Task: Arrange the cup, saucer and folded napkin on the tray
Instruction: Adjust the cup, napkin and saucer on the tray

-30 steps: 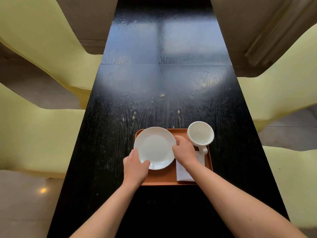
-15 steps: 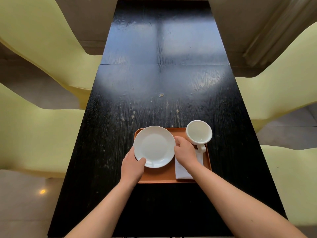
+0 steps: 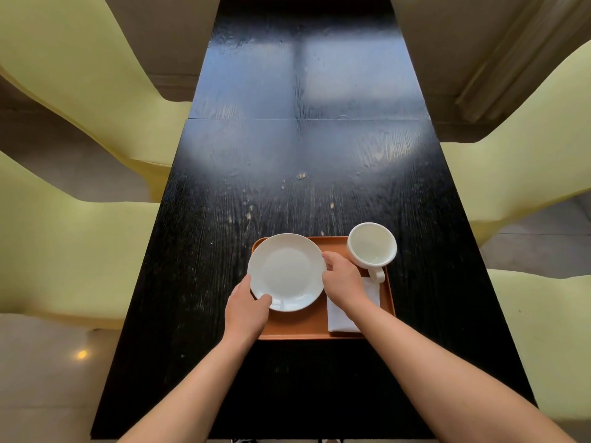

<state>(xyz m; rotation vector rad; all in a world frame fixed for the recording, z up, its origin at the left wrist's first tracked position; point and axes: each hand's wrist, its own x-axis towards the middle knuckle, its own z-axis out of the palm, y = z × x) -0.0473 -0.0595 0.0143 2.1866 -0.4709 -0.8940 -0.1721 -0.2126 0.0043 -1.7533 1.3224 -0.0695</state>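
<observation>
A white saucer [image 3: 287, 272] sits over the left half of an orange tray [image 3: 323, 327], which lies near the near edge of a black tabletop [image 3: 303, 174]; its left rim reaches out over the tray's left edge. Both hands hold it from opposite sides. The left hand [image 3: 244, 310] grips the near-left rim, thumb on top of the rim and the other fingers tucked under it. The right hand [image 3: 342, 279] pinches the right rim, thumb tip on the edge, with the rest of the fingers hidden beneath or behind the saucer. Whether the saucer rests on the tray or is lifted just off it cannot be told. A white cup [image 3: 371, 249] stands upright at the tray's far right corner, handle pointing toward the near edge, just beside the right hand. A folded white napkin [image 3: 343, 318] lies flat along the tray's right side, partly covered by the right wrist. Pale yellow chairs [image 3: 64, 238] flank the tabletop on both sides.
</observation>
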